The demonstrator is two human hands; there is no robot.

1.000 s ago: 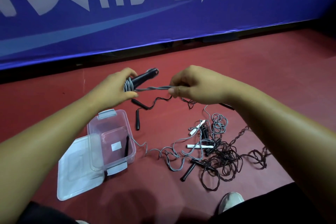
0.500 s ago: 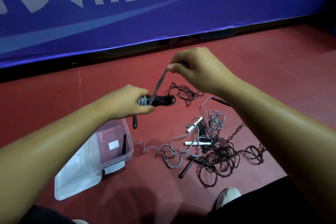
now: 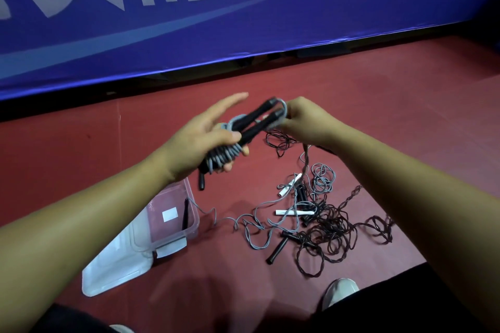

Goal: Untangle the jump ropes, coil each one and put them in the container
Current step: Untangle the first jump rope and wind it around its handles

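R hand [image 3: 305,123] lower, pinch grip on grey rope [image 3: 225,157]; L hand [image 3: 193,140] grip round it.

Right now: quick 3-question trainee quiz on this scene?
1. True or false: the lid is on the container.
2. What does the left hand hold? A) the container B) the grey coil C) the lid
3. How many white handles show in the tangle?
Key: 1 false, the lid lies off it; 2 B; 3 two.
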